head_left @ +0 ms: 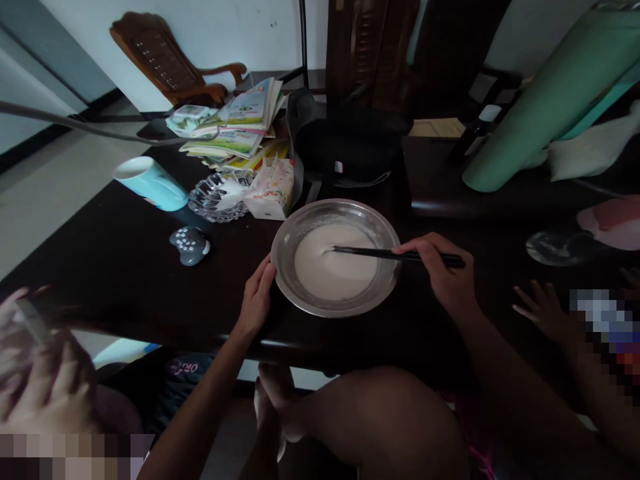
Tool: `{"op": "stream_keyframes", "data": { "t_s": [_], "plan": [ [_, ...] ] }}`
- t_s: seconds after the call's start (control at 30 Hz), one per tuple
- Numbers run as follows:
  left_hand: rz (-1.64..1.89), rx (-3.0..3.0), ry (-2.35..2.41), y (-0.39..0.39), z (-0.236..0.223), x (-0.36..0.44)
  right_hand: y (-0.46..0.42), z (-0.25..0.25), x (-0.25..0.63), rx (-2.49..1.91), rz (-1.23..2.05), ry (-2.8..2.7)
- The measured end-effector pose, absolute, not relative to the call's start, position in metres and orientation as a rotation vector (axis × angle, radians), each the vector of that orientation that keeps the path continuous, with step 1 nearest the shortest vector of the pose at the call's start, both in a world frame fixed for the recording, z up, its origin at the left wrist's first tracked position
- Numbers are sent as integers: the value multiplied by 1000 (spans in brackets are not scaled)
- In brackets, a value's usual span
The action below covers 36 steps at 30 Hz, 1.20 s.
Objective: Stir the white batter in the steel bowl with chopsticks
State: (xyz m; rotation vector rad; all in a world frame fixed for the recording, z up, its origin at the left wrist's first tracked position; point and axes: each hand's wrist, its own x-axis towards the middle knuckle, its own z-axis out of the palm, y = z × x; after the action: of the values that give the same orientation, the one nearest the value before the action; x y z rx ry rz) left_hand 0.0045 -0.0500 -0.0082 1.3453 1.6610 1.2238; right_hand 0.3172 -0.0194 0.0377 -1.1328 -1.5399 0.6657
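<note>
A round metal bowl (286,283) stands near the front edge of a dark table, holding a pale, creamy batter-like liquid (340,270). At the bowl's left side, my left hand (257,293) grips the outer wall, its thumb near the rim. My right hand (447,273) is closed around black chopsticks (370,253). They reach over the bowl's right rim, and their tips dip into the liquid near its middle. A small ripple shows around the tips.
Behind the bowl are a tissue pack (273,190), a glass dish (216,203), books (250,110) and a black bag (350,147). A blue cup (153,183) and grey gadget (190,245) lie left. Another person's hand (543,310) rests right; someone else's hands (45,373) are lower left.
</note>
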Motion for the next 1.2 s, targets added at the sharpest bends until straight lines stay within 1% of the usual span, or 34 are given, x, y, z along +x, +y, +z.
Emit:
{"op": "stream_keyframes", "data": {
  "t_s": [0.07, 0.13, 0.23, 0.3, 0.4, 0.47, 0.57, 0.63, 0.73, 0.8, 0.9, 0.97, 1.03, 1.1, 1.17, 1.2],
  "plan": [
    [1221, 1344, 1666, -50, -7, 5, -19, 38, 318, -1162, 613, -1413],
    [1220, 1340, 1663, -50, -7, 5, -19, 38, 318, -1151, 662, -1332],
    [1222, 1337, 1655, -50, -8, 5, -19, 37, 317, -1112, 762, -1487],
    [1231, 1335, 1649, -50, -8, 5, -19, 38, 317, -1131, 717, -1566],
    [1226, 1330, 1643, -50, -9, 4, -18, 39, 318, -1184, 638, -1379],
    [1221, 1331, 1638, -49, -10, 4, -18, 39, 318, -1174, 655, -1298],
    [1225, 1326, 1648, -49, -10, 4, -19, 39, 317, -1133, 716, -1519],
    [1230, 1315, 1660, -49, -11, 4, -19, 40, 317, -1134, 677, -1622],
    [1232, 1316, 1660, -50, -11, 4, -18, 41, 318, -1175, 578, -1438],
    [1230, 1325, 1662, -50, -11, 3, -19, 41, 318, -1173, 613, -1331],
    [1232, 1324, 1660, -50, -11, 3, -20, 41, 316, -1128, 740, -1496],
    [1237, 1315, 1657, -50, -11, 3, -21, 41, 315, -1129, 743, -1618],
    [1242, 1309, 1656, -49, -11, 4, -20, 42, 316, -1172, 667, -1543],
    [1237, 1314, 1660, -49, -10, 4, -19, 42, 317, -1191, 618, -1346],
    [1225, 1322, 1664, -49, -10, 4, -19, 42, 317, -1158, 664, -1268],
    [1223, 1324, 1665, -49, -10, 4, -19, 43, 316, -1133, 712, -1320]
  ]
}}
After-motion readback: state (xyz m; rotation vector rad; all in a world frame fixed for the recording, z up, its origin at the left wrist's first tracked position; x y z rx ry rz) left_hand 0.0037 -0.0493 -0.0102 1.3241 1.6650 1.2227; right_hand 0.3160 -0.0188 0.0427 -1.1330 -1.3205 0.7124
